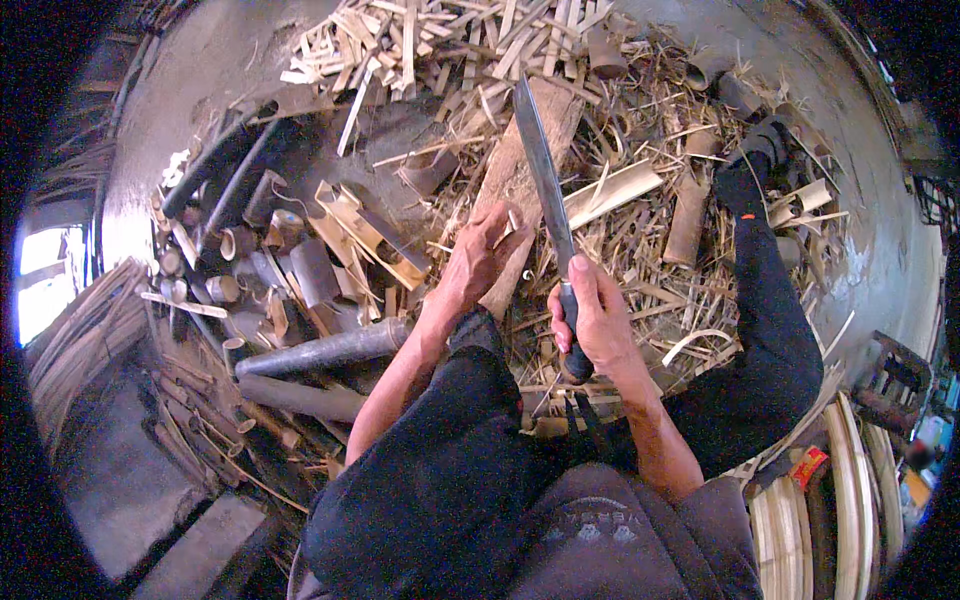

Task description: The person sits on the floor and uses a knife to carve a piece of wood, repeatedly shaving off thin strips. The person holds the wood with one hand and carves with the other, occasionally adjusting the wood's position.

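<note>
Two bare hands at work over a wooden chopping plank (520,170) on a floor (200,70) littered with bamboo offcuts. Right hand (590,315) clenched round the handle of a long machete (545,180), blade angled up across the plank, seemingly poised for splitting. Left hand (485,250) pinching a thin bamboo sliver (512,222) against the plank, just left of the blade, apparently to steady it. Split bamboo strips (420,40) heaped beyond the plank; bamboo tubes (320,350) to its left.
</note>
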`<state>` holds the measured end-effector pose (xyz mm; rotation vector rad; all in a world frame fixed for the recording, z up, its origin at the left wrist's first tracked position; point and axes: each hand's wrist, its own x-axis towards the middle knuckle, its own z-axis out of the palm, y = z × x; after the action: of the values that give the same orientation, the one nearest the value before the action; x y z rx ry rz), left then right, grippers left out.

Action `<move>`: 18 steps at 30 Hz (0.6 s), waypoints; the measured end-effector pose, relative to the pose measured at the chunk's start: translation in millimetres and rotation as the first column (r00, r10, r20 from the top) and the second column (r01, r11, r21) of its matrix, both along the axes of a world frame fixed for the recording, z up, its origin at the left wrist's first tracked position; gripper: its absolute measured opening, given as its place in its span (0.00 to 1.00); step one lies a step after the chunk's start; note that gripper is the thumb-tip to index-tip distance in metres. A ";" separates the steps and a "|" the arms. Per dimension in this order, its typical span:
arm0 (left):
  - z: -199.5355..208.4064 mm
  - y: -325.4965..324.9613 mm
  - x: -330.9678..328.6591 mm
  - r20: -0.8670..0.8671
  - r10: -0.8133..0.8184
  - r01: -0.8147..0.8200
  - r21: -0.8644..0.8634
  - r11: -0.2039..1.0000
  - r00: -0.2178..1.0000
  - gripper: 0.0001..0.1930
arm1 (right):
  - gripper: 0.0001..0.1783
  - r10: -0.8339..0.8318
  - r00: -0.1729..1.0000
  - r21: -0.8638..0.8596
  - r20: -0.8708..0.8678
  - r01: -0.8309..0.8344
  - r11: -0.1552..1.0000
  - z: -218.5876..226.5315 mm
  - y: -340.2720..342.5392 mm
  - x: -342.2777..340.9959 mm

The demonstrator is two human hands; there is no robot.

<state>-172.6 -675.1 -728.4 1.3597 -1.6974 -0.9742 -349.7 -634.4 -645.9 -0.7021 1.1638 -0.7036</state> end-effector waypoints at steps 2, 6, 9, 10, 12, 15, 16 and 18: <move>4.3 -0.7 3.5 0.038 -0.045 0.046 -0.028 0.999 0.998 0.07 | 0.23 0.025 1.000 0.022 -0.017 -0.024 0.999 8.0 -5.5 5.6; 19.0 1.4 -1.9 -0.075 -0.052 0.055 0.030 0.998 0.996 0.08 | 0.27 0.035 0.999 0.065 -0.017 -0.034 0.997 12.0 -11.2 12.6; 23.5 0.6 -1.5 -0.031 -0.054 0.057 0.095 0.994 0.998 0.09 | 0.21 0.041 0.999 0.064 0.027 -0.042 0.997 7.5 -9.8 14.2; 23.4 0.6 -1.1 -0.012 -0.048 0.049 0.080 0.996 0.999 0.09 | 0.24 0.041 0.999 0.057 0.010 -0.042 0.998 8.3 -9.6 15.3; 16.9 1.8 -0.8 -0.025 -0.048 0.049 0.032 0.998 0.999 0.10 | 0.30 0.041 0.999 0.042 -0.024 -0.040 0.998 11.3 -9.5 16.2; 15.1 2.0 -3.5 0.002 -0.039 0.039 0.020 0.999 0.999 0.10 | 0.30 0.022 0.999 0.017 -0.034 -0.021 1.000 12.3 -8.7 15.5; 16.3 1.6 -4.8 0.011 -0.033 0.033 0.005 0.999 0.999 0.11 | 0.30 0.026 0.999 0.025 -0.038 -0.025 0.999 12.2 -8.5 14.8; 12.6 1.0 -6.3 -0.034 -0.031 0.031 0.017 0.999 0.999 0.11 | 0.30 0.037 0.998 0.042 -0.047 -0.035 0.998 12.2 -8.5 13.3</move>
<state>-178.8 -674.1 -715.8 1.3247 -1.6930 -1.0261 -336.4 -642.9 -633.7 -0.7068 1.2032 -0.6335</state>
